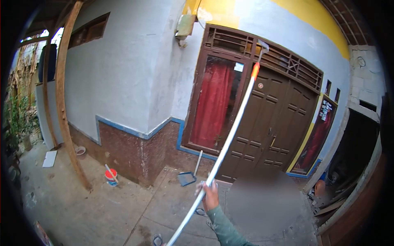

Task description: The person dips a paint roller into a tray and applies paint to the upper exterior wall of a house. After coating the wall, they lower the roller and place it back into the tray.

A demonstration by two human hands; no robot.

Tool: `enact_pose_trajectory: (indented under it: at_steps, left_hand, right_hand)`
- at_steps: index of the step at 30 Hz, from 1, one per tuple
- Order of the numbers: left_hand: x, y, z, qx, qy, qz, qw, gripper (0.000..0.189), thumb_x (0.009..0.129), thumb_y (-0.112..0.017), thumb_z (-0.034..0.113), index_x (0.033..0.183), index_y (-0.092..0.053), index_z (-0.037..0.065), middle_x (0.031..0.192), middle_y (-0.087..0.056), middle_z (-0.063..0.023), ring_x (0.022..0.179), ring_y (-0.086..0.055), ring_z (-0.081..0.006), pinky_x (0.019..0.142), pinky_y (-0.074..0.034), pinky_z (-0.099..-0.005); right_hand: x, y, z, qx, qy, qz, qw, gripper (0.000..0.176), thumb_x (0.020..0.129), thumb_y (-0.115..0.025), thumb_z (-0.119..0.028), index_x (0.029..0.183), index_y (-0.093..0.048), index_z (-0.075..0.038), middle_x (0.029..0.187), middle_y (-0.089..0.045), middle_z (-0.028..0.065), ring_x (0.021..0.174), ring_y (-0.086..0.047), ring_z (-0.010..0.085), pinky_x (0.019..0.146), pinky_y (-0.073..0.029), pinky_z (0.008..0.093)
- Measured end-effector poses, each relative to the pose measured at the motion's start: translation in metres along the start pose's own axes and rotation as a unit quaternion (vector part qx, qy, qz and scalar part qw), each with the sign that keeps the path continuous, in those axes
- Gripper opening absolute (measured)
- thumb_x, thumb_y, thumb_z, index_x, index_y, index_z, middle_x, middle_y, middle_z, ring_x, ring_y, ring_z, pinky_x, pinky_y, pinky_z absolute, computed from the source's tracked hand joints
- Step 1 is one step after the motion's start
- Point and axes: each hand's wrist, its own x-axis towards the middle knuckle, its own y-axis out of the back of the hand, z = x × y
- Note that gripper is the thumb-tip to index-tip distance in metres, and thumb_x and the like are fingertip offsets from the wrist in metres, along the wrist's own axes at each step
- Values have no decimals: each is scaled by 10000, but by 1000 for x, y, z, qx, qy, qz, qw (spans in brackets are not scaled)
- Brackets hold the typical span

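My right hand (pixel 211 196), in a green sleeve, is wrapped round a long white pole (pixel 230 141) at the lower middle of the view. The pole slants up to the right and ends in an orange collar (pixel 256 70) and a bent pale head (pixel 263 47), like a paint roller frame. In this view the head overlaps the slatted vent (pixel 287 61) over the brown double door (pixel 275 123). The pole's lower end runs out at the bottom edge, where my left hand is out of view.
A long-handled dustpan (pixel 187 178) lies by the wall, with a red-rimmed bucket (pixel 111 175) holding a stick further left. A wooden post (pixel 62 82) leans at left. A sandal (pixel 157 239) lies on the concrete floor (pixel 135 209). Red curtains (pixel 213 98) hang behind the window.
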Motion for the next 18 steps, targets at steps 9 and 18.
enact_pose_trajectory:
  at_steps: [9,18]
  left_hand:
    - [261,49,403,-294,-182,7,938,270,1010,-502,309,852,-531,92,584,-420,61,468,-376,-40,416,-265,-225]
    - [378,46,585,-330,-264,-66,904,303,1026,-440,379,934,-505,98,571,-381,42,433,-335,-43,381,-275,-231]
  right_hand:
    - [-21,70,138,-301,40,11,953,578,1021,-412,-354,1473,-329,-5,1122,-608,147,1041,-587,216,905,-457,340]
    - [6,92,201,1,-84,-20,996,545,1019,-436,-377,1493,-303,-144,1384,-409,165,1256,-380,342,1046,-298,416]
